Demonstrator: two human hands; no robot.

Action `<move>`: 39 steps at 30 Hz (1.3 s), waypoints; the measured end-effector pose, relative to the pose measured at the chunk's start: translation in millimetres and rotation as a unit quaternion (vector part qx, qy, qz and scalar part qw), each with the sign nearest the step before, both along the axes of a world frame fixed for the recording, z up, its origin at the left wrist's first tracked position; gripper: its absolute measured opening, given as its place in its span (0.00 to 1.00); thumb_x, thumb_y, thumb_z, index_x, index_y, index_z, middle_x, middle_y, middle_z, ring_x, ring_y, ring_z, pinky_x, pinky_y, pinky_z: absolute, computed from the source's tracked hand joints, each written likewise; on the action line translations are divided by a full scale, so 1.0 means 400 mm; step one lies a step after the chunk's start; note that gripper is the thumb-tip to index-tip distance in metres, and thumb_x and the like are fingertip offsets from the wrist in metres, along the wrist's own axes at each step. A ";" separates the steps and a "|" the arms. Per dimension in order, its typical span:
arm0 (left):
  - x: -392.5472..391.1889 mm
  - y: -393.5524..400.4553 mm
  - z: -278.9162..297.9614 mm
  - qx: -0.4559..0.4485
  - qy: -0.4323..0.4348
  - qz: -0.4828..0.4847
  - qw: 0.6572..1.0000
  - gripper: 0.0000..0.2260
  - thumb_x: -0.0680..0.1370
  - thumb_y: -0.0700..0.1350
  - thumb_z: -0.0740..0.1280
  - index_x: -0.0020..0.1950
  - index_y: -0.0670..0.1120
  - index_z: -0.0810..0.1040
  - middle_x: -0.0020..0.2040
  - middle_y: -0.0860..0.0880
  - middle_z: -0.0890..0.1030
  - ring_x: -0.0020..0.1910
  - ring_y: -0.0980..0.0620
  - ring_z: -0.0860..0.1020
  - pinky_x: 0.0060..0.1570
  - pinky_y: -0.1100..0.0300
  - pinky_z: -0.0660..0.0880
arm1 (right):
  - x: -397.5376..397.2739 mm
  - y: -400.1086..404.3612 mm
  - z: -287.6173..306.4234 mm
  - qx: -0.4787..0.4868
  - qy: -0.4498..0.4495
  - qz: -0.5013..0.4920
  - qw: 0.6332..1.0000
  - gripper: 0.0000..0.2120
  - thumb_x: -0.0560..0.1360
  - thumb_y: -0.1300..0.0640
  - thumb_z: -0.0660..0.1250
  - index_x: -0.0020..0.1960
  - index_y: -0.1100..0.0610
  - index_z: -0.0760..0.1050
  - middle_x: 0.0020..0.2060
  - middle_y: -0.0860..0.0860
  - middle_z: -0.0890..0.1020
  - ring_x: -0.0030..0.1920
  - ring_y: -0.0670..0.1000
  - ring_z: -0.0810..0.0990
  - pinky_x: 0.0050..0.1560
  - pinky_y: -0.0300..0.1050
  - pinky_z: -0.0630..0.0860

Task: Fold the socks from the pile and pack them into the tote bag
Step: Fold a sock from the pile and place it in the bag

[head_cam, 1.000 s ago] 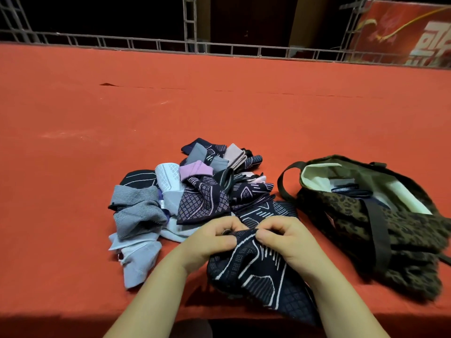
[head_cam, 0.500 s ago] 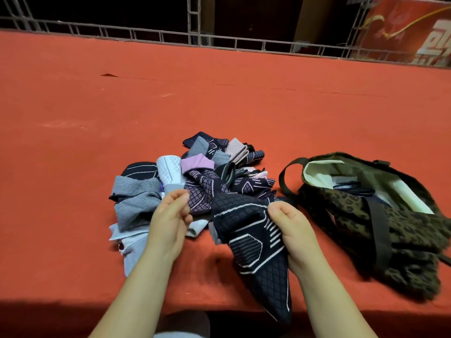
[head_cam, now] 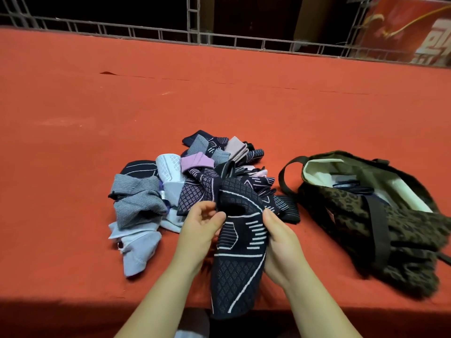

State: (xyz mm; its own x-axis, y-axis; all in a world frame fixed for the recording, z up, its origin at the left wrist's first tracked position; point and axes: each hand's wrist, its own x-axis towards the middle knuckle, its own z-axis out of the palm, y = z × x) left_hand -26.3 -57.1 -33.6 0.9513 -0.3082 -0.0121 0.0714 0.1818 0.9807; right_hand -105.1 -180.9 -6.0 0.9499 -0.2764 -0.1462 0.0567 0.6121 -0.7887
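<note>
A dark navy sock [head_cam: 238, 250] with white lines and a diamond pattern hangs between my hands, its lower end past the table's front edge. My right hand [head_cam: 280, 237] grips its right side. My left hand [head_cam: 202, 228] pinches its left edge near the top with thumb and fingers. Just behind lies the sock pile [head_cam: 175, 186]: grey, white, lilac and navy patterned socks. To the right, a leopard-print tote bag [head_cam: 366, 215] lies on its side with its mouth open, showing a cream lining and dark socks inside.
Everything sits on a red-orange cloth-covered table [head_cam: 219, 106]. A metal railing [head_cam: 219, 42] runs along its far edge, with a red banner [head_cam: 415, 32] at the back right. The table's front edge lies just under my forearms.
My left hand, apart from the sock half a second ago, has come back right and taken its left edge. The sock now hangs narrower between both hands.
</note>
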 end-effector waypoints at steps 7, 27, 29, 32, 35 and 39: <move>-0.008 -0.015 -0.002 0.055 -0.030 0.018 0.998 0.06 0.75 0.46 0.68 0.38 0.47 0.79 0.32 0.47 0.78 0.32 0.54 0.74 0.35 0.59 0.72 | 0.007 -0.025 -0.009 0.018 0.022 -0.048 0.998 0.27 0.71 0.52 0.60 0.65 0.69 0.71 0.60 0.69 0.75 0.60 0.66 0.75 0.66 0.63 0.68; 0.016 0.064 0.208 0.112 -0.193 -0.226 0.948 0.12 0.67 0.56 0.65 0.33 0.49 0.80 0.30 0.55 0.77 0.32 0.60 0.72 0.32 0.66 0.68 | -0.028 -0.100 0.057 -0.451 -0.082 0.039 0.888 0.17 0.68 0.41 0.65 0.51 0.48 0.79 0.49 0.44 0.81 0.52 0.43 0.79 0.54 0.37 0.73; -0.003 0.054 0.221 0.115 -0.223 -0.255 0.934 0.10 0.67 0.56 0.64 0.33 0.52 0.80 0.29 0.58 0.75 0.31 0.62 0.71 0.32 0.68 0.67 | -0.026 -0.085 0.096 -0.518 -0.128 0.082 0.842 0.16 0.69 0.43 0.66 0.54 0.45 0.79 0.54 0.43 0.79 0.60 0.46 0.76 0.61 0.40 0.71; -0.015 0.050 0.225 0.086 -0.241 -0.259 0.931 0.08 0.67 0.55 0.64 0.30 0.55 0.77 0.26 0.59 0.71 0.27 0.63 0.66 0.28 0.72 0.62 | -0.014 -0.058 0.126 -0.533 -0.147 0.118 0.825 0.03 0.67 0.49 0.68 0.39 0.48 0.77 0.48 0.48 0.80 0.53 0.46 0.78 0.56 0.42 0.71; -0.010 0.061 0.210 0.052 -0.231 -0.260 0.936 0.04 0.65 0.53 0.67 0.31 0.55 0.76 0.26 0.59 0.71 0.26 0.63 0.67 0.27 0.72 0.62 | -0.016 -0.051 0.130 -0.444 -0.154 0.152 0.870 0.09 0.65 0.49 0.72 0.32 0.47 0.71 0.39 0.59 0.78 0.41 0.54 0.74 0.44 0.50 0.69; 0.016 0.072 0.167 0.038 -0.249 -0.228 0.941 0.04 0.63 0.49 0.70 0.32 0.55 0.75 0.35 0.58 0.72 0.35 0.57 0.69 0.37 0.64 0.65 | -0.013 -0.059 0.123 -0.335 -0.164 0.162 0.913 0.19 0.63 0.39 0.75 0.31 0.48 0.69 0.31 0.68 0.66 0.34 0.57 0.63 0.34 0.53 0.56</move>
